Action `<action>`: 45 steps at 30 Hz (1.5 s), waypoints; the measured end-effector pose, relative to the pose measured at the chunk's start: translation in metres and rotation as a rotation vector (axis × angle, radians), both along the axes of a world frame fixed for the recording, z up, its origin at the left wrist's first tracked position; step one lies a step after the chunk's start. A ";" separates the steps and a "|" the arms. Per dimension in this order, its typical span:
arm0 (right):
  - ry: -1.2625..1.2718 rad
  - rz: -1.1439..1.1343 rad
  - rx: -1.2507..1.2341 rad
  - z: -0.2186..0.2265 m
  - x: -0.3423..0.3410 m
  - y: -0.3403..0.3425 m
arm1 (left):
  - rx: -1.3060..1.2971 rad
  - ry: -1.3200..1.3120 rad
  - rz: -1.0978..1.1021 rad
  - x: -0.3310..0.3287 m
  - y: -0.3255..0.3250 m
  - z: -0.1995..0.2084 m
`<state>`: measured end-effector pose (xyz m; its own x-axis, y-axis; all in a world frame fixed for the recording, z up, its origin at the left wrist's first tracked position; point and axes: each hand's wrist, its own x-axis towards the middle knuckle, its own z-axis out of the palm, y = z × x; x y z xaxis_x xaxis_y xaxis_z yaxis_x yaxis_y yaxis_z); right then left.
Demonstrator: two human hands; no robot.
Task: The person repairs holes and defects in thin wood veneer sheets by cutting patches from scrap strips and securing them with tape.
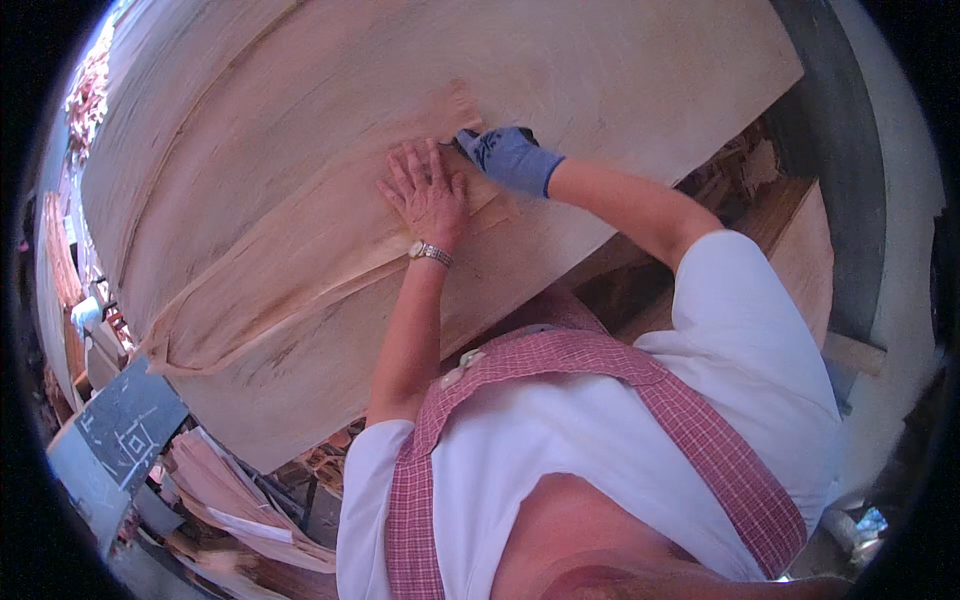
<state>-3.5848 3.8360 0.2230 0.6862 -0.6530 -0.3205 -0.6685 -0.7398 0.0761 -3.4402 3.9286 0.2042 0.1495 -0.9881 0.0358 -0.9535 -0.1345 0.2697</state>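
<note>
A large pale wood veneer sheet [620, 80] spreads before me. On it lies a long, narrow, browner strip of veneer [290, 245], running from the lower left to the upper middle, with an uneven edge. My left hand [430, 195], bare with a metal watch at the wrist, presses flat on the strip with its fingers spread. Just right of those fingertips is my right hand [507, 158], in a blue glove with dark fingertips. Its fingers are closed round a small dark tool [450, 146], mostly hidden in the fist; only a thin piece shows against the strip.
Wood scraps and stacked veneer pieces [225, 485] lie below the sheet at the lower left, beside a dark board with white marks [130, 425]. Timber [785, 245] shows under the sheet's right edge. A grey upright surface [855, 150] curves along the right.
</note>
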 end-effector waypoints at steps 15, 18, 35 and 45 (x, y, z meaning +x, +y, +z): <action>-0.090 -0.452 0.252 0.007 -0.089 0.126 | -0.076 -0.043 -0.002 -0.002 0.006 -0.009; -0.403 -0.675 0.248 -0.001 -0.099 0.134 | -0.061 0.000 -0.027 0.005 -0.005 -0.011; -0.466 -0.241 -0.002 -0.005 0.071 0.113 | -0.463 0.313 0.165 0.267 -0.023 0.074; -0.318 -0.141 -0.134 0.004 0.196 0.117 | 0.231 -0.280 0.348 0.627 0.311 0.135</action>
<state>-3.3889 3.9533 0.2266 0.6379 -0.7700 -0.0106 -0.7690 -0.6363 -0.0617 -2.8129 4.2396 0.3388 0.4874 -0.8683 -0.0925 -0.8731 -0.4832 -0.0645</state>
